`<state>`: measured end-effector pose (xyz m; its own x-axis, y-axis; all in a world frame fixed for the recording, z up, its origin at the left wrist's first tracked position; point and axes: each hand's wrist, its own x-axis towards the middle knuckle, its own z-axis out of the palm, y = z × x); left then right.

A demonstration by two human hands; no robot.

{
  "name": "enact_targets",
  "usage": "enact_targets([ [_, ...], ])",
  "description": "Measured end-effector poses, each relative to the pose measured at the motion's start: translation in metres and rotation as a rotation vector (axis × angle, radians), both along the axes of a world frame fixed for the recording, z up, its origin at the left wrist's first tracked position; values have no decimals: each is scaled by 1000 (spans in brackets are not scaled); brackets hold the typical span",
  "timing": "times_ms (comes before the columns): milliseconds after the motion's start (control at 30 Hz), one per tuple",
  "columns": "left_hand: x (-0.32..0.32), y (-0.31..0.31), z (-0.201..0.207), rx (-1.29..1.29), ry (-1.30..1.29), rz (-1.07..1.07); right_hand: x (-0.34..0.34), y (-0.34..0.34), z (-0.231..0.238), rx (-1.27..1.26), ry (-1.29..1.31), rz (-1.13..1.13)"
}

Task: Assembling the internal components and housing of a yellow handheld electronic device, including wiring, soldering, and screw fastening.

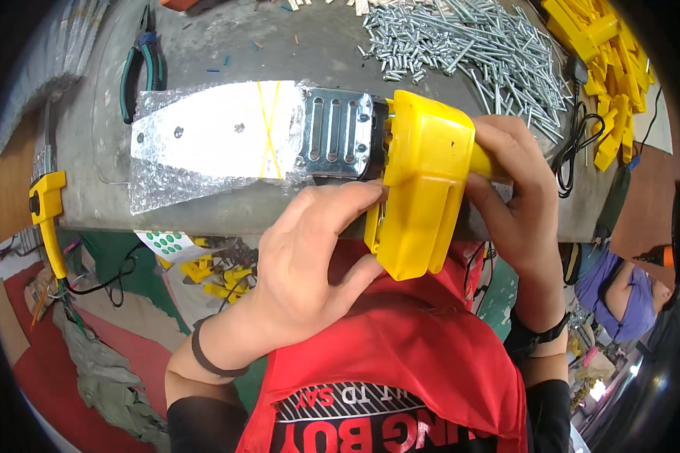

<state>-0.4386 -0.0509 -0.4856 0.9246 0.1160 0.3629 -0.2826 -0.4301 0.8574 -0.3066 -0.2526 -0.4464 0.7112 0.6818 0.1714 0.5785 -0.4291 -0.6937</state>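
Both hands are at a tool with a yellow plastic housing [427, 177] over the table's near edge. My right hand [517, 189] grips its right side, thumb and fingers closed around the yellow handle part. My left hand [302, 249] is closed at the housing's left edge, index finger and thumb against it; its other fingers are partly hidden. Left of the housing, a slotted metal sleeve [338, 134] joins a long white tapered plate [211, 132] with several holes. Bubble wrap [155, 192] covers the plate, held by yellow rubber bands [267, 121]. The housing's inside faces away from view.
Green-handled pliers [153, 64] lie at the back left. Many metal screws [468, 53] are heaped at the back, yellow plastic parts [619, 83] at the far right, beside a black cable [576, 143]. Another yellow tool [49, 204] hangs at the left edge. A person in purple [619, 294] is at right.
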Motion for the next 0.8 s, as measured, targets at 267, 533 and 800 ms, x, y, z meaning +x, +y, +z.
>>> enact_targets([
  [267, 17, 0, 22, 452, -55, -79, 1, -6, -12, 359, 149, -199],
  [533, 26, -5, 42, 689, 92, -232, 6, -12, -22, 272, -148, -151],
  [800, 26, -6, 47, 606, 139, -236, 6, -21, -26, 371, 49, -84],
])
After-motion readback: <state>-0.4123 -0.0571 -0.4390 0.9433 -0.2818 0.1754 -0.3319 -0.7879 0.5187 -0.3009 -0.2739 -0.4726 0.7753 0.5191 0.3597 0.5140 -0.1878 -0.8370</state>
